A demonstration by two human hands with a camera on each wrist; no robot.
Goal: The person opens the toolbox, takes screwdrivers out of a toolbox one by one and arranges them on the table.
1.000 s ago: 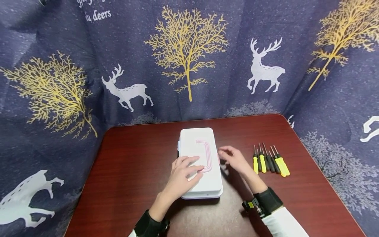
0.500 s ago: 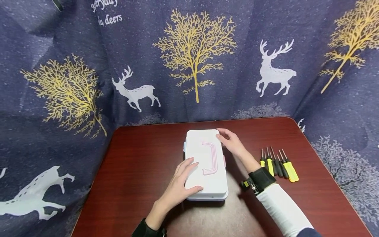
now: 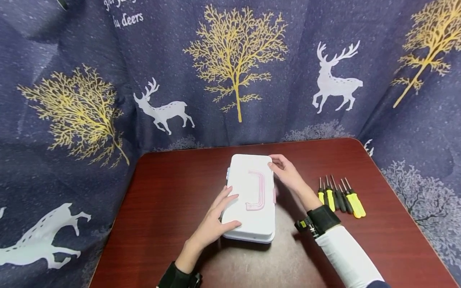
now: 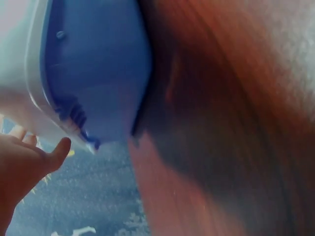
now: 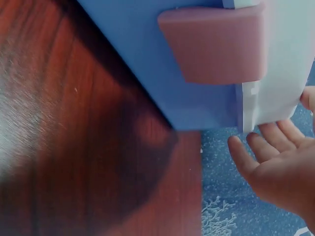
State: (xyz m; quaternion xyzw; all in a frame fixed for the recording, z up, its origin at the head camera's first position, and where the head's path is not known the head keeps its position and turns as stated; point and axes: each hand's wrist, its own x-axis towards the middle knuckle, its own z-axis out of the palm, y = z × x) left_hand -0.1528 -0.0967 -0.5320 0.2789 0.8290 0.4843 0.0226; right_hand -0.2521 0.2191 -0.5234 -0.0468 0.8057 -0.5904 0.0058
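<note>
A plastic storage box (image 3: 248,218), with a white lid, blue body and folded pink handle (image 3: 261,192), sits closed on the table. Along its left edge lies my left hand (image 3: 212,222), fingers spread and fairly straight, the thumb over the near part of the lid. At the far right corner my right hand (image 3: 288,174) holds the box, thumb at the lid's edge and fingers round the corner. The right wrist view shows a pink latch (image 5: 216,46) on the side and bent fingers (image 5: 263,147) at the lid's rim. Blue body wall (image 4: 98,59) fills much of the left wrist view.
Several screwdrivers (image 3: 342,200) with yellow or black handles lie side by side right of the box, beyond the right forearm. The dark red table (image 3: 162,208) ends at a patterned blue curtain (image 3: 209,132) at the back.
The right hand has moved from the box's right side to its far right corner. The left hand has slid from the lid's middle to its left edge. The box has turned slightly clockwise.
</note>
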